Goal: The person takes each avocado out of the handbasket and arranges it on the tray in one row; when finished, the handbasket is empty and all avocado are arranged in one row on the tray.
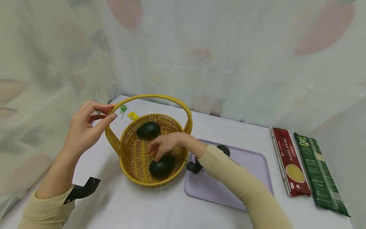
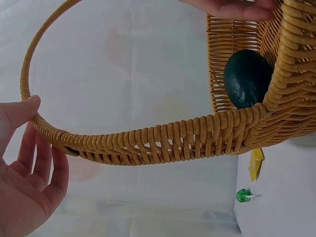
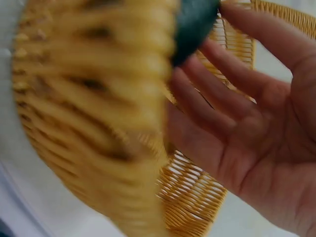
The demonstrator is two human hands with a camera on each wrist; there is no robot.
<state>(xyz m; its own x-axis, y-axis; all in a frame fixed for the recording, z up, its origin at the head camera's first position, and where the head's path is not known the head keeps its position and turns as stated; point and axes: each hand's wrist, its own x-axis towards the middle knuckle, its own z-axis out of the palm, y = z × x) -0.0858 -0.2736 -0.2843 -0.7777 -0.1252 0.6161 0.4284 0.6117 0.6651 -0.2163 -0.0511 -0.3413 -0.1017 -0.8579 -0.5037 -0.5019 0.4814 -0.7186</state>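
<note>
A yellow wicker basket with an arched handle stands mid-table. Two dark green avocados lie in it, one at the back and one at the front. My left hand pinches the handle's left end, thumb on top and fingers beneath; the left wrist view shows this grip on the handle and the back avocado. My right hand reaches into the basket, its relaxed fingers touching the front avocado. The right wrist view is blurred, with spread fingers beside an avocado.
A lilac tray lies right of the basket, with another avocado half hidden behind my right forearm. Two spaghetti packets, red and green, lie at the far right. A green lollipop and a yellow tag sit behind the basket.
</note>
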